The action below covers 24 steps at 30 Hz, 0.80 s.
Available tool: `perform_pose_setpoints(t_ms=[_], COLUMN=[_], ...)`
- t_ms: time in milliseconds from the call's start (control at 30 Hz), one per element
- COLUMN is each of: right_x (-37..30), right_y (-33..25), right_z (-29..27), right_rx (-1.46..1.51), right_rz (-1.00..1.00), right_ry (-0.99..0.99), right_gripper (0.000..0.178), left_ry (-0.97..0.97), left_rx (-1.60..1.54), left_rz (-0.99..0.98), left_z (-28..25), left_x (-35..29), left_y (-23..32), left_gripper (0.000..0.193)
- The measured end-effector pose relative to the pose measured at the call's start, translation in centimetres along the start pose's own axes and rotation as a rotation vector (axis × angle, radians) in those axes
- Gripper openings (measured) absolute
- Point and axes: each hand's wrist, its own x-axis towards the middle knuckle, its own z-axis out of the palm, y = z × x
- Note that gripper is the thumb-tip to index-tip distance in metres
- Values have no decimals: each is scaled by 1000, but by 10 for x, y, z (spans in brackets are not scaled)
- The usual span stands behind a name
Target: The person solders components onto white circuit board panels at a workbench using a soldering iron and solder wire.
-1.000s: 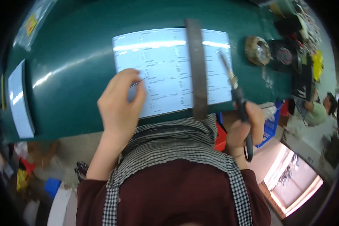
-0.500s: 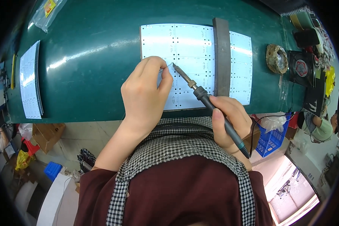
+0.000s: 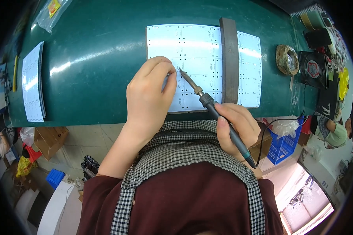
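Observation:
My right hand (image 3: pixel 241 127) is closed round the grey handle of a soldering iron (image 3: pixel 208 102), like a pen. The iron slants up and left, its tip at a row of marks on a white circuit board panel (image 3: pixel 198 41). Just left of that tip, my left hand (image 3: pixel 147 92) hangs over the panel with thumb and forefinger pinched together on a thin solder wire, which hardly shows at the fingertips. A dark grey bar (image 3: pixel 229 58) lies across the right part of the panel.
More white panels (image 3: pixel 33 82) lie stacked at the table's left. To the right are a round, crusted holder (image 3: pixel 287 60) and a black box (image 3: pixel 313 69), with the iron's cord (image 3: pixel 282 120) trailing nearby. A plastic bag (image 3: pixel 51 17) lies at the far left of the green table (image 3: pixel 102 35).
The iron's tip has shifted slightly down with my right hand, and my left fingertips have drawn slightly back from it. The wire that showed between them is now barely visible.

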Motion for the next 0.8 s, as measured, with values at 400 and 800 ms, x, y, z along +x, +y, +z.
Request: perform_pose_setpoints(t_ms=[400,800], right_x=[-10,-16], right_y=[1,-2], right_z=[-3,-1], right_rx=[50,43], right_rz=[-28,-11], right_ry=[58,38], right_gripper=[17,16], left_ry=[-22,13], left_rx=[-14,-3], left_rz=[-27,-17], left_z=[-4,-1], left_x=[-20,-22], left_y=[6,6], left_gripper=[12,10])
